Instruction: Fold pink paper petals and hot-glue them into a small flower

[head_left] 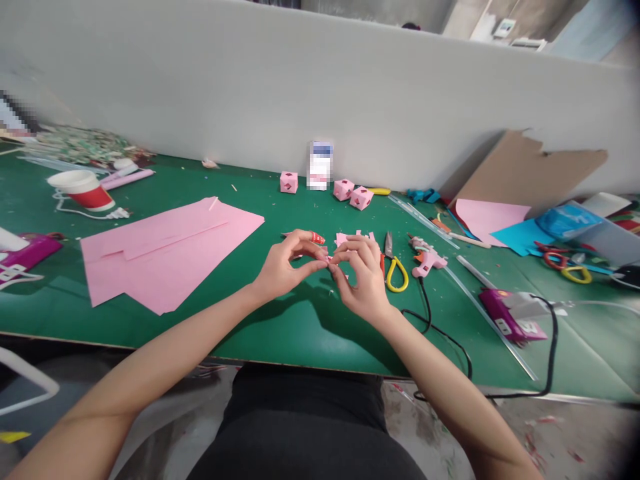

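Observation:
My left hand [287, 268] and my right hand [361, 277] meet above the green table, thumbs and fingers pinched together. Between their fingertips is a small pink paper piece [329, 259], mostly hidden by the fingers. Behind my left fingers lies a red object with pale marks [317, 238], partly covered. Cut pink paper pieces [342, 238] lie just beyond my right hand. Scissors with a yellow handle [397, 275] rest right of that hand, and farther right is a pink glue gun [429, 261] with a black cord.
Pink paper sheets [175, 257] spread on the left, near a paper cup [83, 190]. Pink paper cubes [289, 182] stand along the grey partition [225, 87]. Clear glue sticks [487, 320] and a purple power strip [513, 317] lie right; cardboard [525, 173] leans behind.

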The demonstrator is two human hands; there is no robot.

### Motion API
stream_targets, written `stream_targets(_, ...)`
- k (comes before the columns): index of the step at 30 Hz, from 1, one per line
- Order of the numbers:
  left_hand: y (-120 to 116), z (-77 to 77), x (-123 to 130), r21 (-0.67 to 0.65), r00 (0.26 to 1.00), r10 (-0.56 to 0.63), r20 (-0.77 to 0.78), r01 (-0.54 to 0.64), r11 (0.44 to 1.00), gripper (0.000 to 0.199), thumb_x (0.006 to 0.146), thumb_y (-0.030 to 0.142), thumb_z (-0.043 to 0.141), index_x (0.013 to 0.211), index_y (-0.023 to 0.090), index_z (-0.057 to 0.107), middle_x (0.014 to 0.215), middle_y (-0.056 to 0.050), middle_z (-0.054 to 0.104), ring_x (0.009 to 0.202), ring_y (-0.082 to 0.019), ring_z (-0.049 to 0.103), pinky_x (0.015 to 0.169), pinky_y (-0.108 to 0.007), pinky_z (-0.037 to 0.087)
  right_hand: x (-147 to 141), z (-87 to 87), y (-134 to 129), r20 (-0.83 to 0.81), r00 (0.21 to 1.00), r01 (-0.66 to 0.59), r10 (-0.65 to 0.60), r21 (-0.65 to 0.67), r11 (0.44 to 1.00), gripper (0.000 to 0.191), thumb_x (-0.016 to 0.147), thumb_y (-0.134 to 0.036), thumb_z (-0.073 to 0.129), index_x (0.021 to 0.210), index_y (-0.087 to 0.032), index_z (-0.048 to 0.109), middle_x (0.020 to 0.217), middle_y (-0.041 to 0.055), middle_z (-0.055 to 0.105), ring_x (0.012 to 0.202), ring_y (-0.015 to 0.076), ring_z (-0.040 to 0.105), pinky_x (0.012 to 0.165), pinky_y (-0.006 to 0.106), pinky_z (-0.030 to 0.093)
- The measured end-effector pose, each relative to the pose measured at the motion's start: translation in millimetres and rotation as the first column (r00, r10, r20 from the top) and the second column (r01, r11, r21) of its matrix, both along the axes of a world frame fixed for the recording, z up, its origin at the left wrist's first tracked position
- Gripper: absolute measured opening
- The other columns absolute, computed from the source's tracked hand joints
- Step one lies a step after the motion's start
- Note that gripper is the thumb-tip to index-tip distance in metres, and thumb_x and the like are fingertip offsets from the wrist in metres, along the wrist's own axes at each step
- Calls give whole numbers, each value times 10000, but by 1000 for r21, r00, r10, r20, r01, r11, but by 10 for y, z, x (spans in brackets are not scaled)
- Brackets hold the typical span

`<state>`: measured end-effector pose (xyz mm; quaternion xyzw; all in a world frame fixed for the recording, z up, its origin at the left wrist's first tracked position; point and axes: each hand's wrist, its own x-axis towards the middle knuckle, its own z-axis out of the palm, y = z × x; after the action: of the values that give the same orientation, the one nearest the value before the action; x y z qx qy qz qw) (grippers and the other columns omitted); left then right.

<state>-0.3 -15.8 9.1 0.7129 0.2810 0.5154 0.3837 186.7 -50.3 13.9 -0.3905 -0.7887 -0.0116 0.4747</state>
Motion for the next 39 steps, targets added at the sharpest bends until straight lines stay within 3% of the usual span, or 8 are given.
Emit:
stream_targets(6,22,57,-12,-145,995,-15,98,30,989,430,754,324,800,1065,195,534,813,-8,714,844,-178,726,854,-339,580,79,93,17,-159,987,-44,35,-53,998,163,948,-203,521,972,-265,670,1001,36,695,1098,230,595,1057,492,415)
stream_targets(10,33,55,-13,-171,993,-21,118,41,984,442,737,315,813,1055,192,532,800,-5,714,828,-175,726,838,-332,588,73,97,7,-121,992,-29,28,-5,1000,150,919,-224,581,997,-281,696,990,41,703,1137,256,574,1036,508,433)
stream_targets(18,11,54,-1,-163,993,-59,103,75,984,451,744,302,808,1095,194,547,814,-20,747,881,-204,743,914,-382,580,37,35,41,-60,998,-31,33,31,999,115,891,-235,649,964,-296,713,943,39,703,1085,260,569,968,499,473)
stream_targets(23,-5,34,3,-124,995,-50,83,60,991,426,781,327,774,1120,196,550,896,-45,750,938,-219,738,913,-388,583,49,17,62,-48,999,-14,12,-32,999,96,914,-260,608,936,-282,698,927,49,695,1058,268,582,967,514,463)
stream_targets(39,93,20,-50,-137,998,4,-68,-13,990,496,703,341,835,1080,194,547,757,-13,751,875,-220,737,864,-358,555,96,-8,115,17,998,-52,55,-154,987,59,902,-289,637,884,-259,684,912,38,698,1040,252,548,991,489,427)
